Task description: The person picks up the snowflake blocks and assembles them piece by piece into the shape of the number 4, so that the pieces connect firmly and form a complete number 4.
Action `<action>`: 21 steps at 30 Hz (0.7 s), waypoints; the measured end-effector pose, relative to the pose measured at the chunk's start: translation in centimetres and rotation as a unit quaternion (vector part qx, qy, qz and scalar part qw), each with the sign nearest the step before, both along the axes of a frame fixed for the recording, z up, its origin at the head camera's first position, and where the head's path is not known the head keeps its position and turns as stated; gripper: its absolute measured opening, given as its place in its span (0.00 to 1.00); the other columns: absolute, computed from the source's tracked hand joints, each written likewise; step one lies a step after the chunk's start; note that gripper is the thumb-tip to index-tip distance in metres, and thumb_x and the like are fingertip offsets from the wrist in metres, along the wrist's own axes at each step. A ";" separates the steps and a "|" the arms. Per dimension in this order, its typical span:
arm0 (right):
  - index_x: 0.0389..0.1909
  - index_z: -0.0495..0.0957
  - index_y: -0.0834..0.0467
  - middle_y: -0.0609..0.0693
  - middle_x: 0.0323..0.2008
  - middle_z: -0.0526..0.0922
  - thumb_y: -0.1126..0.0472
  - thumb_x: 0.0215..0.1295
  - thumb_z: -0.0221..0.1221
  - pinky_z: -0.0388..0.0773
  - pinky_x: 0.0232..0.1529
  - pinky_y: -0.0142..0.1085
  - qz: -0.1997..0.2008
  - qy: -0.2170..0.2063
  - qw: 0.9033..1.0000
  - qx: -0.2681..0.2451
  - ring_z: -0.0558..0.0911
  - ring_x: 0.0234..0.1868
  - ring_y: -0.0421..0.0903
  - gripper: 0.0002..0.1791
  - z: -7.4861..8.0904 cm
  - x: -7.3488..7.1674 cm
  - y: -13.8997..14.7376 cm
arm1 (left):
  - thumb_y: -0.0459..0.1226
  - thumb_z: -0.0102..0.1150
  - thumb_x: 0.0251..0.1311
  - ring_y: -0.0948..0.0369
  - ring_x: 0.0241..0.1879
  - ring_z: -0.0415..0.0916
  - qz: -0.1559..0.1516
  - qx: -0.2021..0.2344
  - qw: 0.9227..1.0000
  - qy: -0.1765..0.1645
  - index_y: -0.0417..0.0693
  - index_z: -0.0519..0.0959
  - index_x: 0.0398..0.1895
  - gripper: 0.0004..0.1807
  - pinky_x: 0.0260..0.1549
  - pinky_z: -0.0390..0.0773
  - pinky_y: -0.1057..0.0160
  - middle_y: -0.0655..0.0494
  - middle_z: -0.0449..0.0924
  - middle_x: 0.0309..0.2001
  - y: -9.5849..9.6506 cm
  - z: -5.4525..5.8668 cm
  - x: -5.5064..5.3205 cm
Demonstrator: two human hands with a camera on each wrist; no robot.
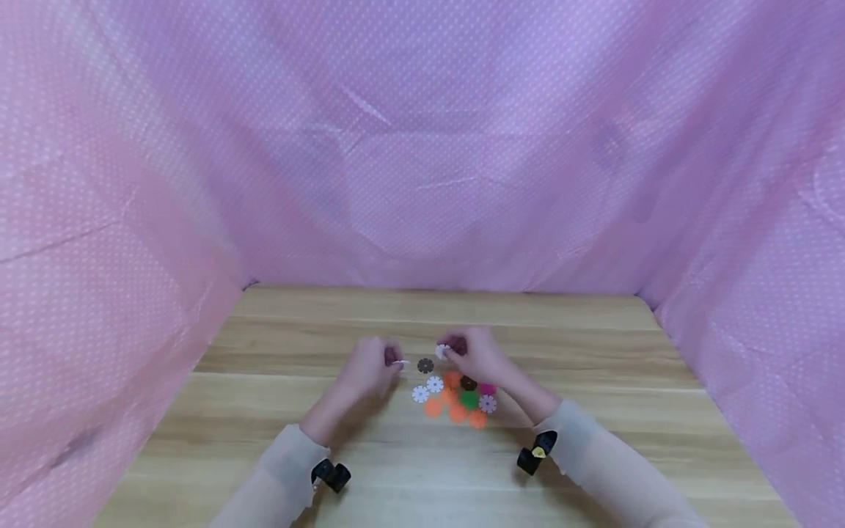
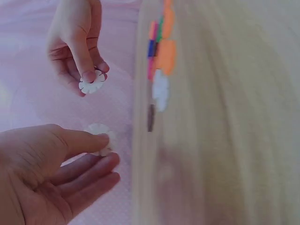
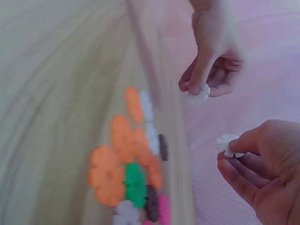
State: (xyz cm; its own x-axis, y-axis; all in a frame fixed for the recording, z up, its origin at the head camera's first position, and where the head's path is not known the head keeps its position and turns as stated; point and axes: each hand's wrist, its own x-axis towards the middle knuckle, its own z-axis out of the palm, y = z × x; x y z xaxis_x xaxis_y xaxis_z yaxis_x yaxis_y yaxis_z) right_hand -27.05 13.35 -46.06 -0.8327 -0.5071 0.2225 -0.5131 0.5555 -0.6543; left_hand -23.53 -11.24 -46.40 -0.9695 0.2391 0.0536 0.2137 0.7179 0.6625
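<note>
Your left hand (image 1: 371, 367) has fingers pinching a white disc (image 2: 99, 128), right hand (image 1: 480, 357) same deal with another white disc (image 3: 225, 144), both near that colorful disc pile (image 1: 458, 412).

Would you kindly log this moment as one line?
left hand: pinches white flower-shaped plastic disc | right hand: pinches second white flower-shaped plastic disc | wood-grain table: multicoloured flower-shaped discs, clustered

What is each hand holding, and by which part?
Left hand: white notched disc, pinched, thumb over its face. Right hand: another white notched disc, pinched near its rim.
</note>
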 end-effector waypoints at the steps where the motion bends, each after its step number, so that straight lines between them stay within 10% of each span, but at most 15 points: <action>1: 0.47 0.87 0.63 0.55 0.38 0.92 0.70 0.68 0.67 0.90 0.39 0.26 0.000 -0.008 1.000 -0.014 0.88 0.36 0.42 0.09 0.4 0.1 0.1 | 0.28 0.68 0.64 0.63 0.31 0.80 -0.002 0.017 1.000 0.009 0.45 0.86 0.35 0.03 0.32 0.88 0.68 0.55 0.86 0.31 0.1 0.4 0.0; 9: 0.49 0.87 0.65 0.59 0.39 0.92 0.66 0.70 0.68 0.95 0.40 0.39 -0.016 -0.100 0.986 -0.129 0.91 0.34 0.48 0.10 3.3 0.5 0.5 | 0.27 0.70 0.62 0.56 0.36 0.90 -0.021 0.074 0.989 0.130 0.40 0.89 0.37 0.03 0.39 0.93 0.68 0.46 0.92 0.35 1.0 3.1 0.0; 21: 0.53 0.86 0.68 0.65 0.47 0.90 0.67 0.71 0.67 0.95 0.45 0.39 -0.055 -0.199 0.951 -0.229 0.93 0.39 0.55 0.13 5.5 1.1 0.5 | 0.31 0.73 0.64 0.55 0.35 0.92 -0.051 0.101 0.974 0.198 0.40 0.90 0.39 0.04 0.36 0.91 0.73 0.45 0.92 0.37 2.3 4.7 0.7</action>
State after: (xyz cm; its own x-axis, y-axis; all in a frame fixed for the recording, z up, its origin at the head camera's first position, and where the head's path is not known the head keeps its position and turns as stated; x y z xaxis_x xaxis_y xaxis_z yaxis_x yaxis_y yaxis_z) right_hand -25.91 13.87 -40.53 -0.9394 -0.3383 0.0555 -0.1298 0.2013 -0.9709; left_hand -22.81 -8.91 -41.72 -0.8354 0.2788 0.4737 0.5440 0.5429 0.6398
